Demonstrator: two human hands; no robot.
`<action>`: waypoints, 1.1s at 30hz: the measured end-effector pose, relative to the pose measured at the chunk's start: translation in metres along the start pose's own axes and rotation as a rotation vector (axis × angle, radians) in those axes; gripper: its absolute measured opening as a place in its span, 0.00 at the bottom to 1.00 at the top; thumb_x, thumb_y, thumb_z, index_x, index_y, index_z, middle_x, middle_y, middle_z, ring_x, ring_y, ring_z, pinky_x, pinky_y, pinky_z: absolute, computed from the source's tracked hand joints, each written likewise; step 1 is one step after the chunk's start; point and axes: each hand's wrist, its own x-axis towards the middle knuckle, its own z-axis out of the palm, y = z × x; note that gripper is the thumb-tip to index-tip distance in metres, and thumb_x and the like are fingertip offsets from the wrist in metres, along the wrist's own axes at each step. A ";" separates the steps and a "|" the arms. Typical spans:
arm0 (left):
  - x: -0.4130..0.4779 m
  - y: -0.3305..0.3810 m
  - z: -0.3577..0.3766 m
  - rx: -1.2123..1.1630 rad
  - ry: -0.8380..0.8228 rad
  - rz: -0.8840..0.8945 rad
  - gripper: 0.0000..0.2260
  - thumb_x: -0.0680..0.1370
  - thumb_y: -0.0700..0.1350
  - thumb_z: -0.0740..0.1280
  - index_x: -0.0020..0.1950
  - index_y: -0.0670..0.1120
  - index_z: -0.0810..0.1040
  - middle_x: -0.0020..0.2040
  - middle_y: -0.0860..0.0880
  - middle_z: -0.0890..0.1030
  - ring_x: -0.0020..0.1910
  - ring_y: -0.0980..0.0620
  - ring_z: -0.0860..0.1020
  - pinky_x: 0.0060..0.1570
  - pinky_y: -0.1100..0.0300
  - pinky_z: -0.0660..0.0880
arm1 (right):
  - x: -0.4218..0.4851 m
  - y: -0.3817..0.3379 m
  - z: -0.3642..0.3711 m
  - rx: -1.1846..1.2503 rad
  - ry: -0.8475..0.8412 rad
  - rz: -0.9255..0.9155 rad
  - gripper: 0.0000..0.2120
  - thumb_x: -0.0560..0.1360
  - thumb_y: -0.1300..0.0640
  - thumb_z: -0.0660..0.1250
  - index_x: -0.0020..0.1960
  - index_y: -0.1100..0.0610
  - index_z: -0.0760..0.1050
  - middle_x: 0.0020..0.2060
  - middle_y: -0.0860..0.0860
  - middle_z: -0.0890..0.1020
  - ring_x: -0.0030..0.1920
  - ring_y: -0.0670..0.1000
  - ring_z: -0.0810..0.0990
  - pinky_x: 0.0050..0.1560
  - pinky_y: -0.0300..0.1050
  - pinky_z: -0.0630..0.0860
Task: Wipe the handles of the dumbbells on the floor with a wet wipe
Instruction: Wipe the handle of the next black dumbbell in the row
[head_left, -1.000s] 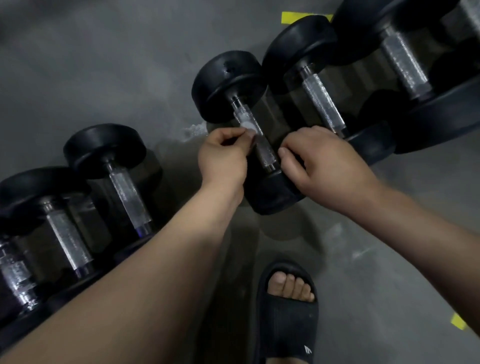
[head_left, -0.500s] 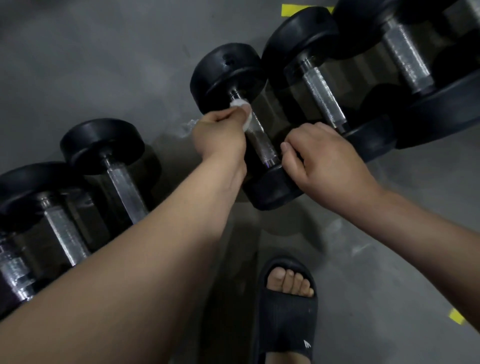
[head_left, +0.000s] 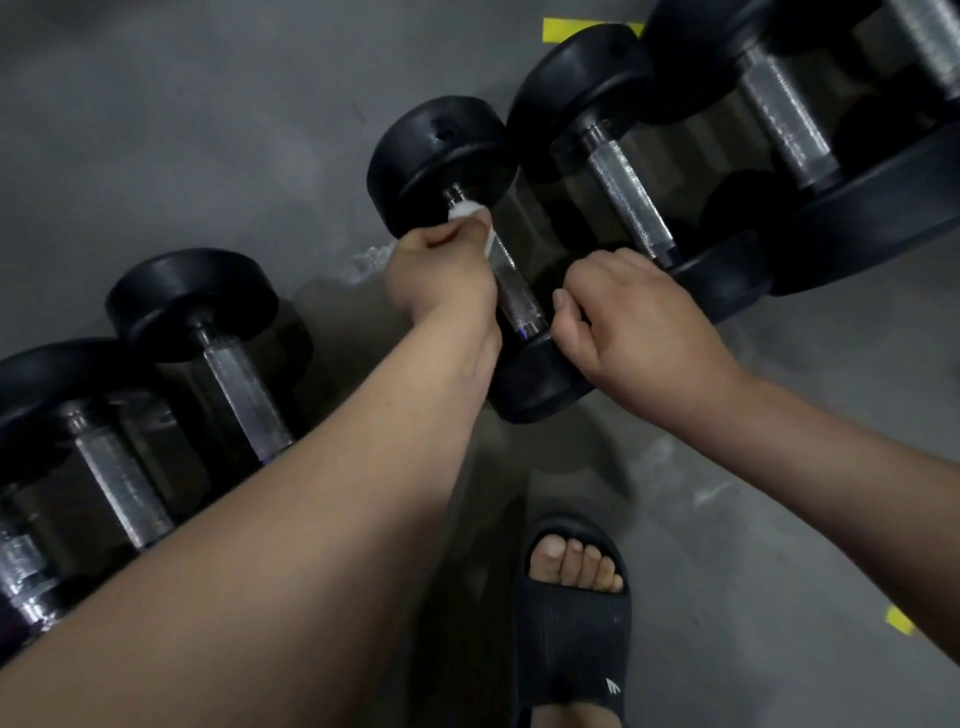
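The left hand's (head_left: 441, 280) fingers curl around a white wet wipe (head_left: 464, 212), pinching it onto the far end of the knurled silver handle (head_left: 514, 293). The right hand (head_left: 639, 327) grips the near black head (head_left: 540, 387). The dumbbell (head_left: 441, 156) lies mid-row on the grey floor (head_left: 208, 130), with its long axis running far-left to near-right.

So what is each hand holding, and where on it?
The left hand pinches the wet wipe against the far end of the dumbbell handle; the right hand grips that dumbbell's near head.
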 end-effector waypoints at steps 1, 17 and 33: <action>-0.001 -0.005 -0.002 0.013 -0.010 -0.003 0.08 0.72 0.45 0.79 0.41 0.47 0.80 0.39 0.50 0.85 0.40 0.51 0.85 0.47 0.53 0.84 | 0.000 0.000 0.001 0.001 -0.001 0.004 0.14 0.80 0.53 0.58 0.39 0.59 0.69 0.36 0.57 0.74 0.39 0.59 0.73 0.43 0.51 0.66; 0.006 -0.015 -0.010 -0.014 -0.110 -0.078 0.12 0.70 0.39 0.80 0.48 0.40 0.81 0.36 0.47 0.85 0.37 0.48 0.86 0.41 0.54 0.84 | 0.000 -0.003 -0.001 -0.003 -0.017 0.023 0.13 0.80 0.53 0.58 0.39 0.58 0.68 0.36 0.56 0.74 0.39 0.60 0.73 0.42 0.48 0.63; 0.019 0.003 0.005 -0.207 -0.017 -0.139 0.11 0.72 0.45 0.80 0.46 0.42 0.82 0.40 0.47 0.86 0.38 0.51 0.85 0.47 0.53 0.84 | -0.001 -0.002 -0.001 0.017 -0.015 0.043 0.13 0.80 0.53 0.58 0.39 0.58 0.68 0.36 0.56 0.73 0.40 0.59 0.72 0.43 0.47 0.64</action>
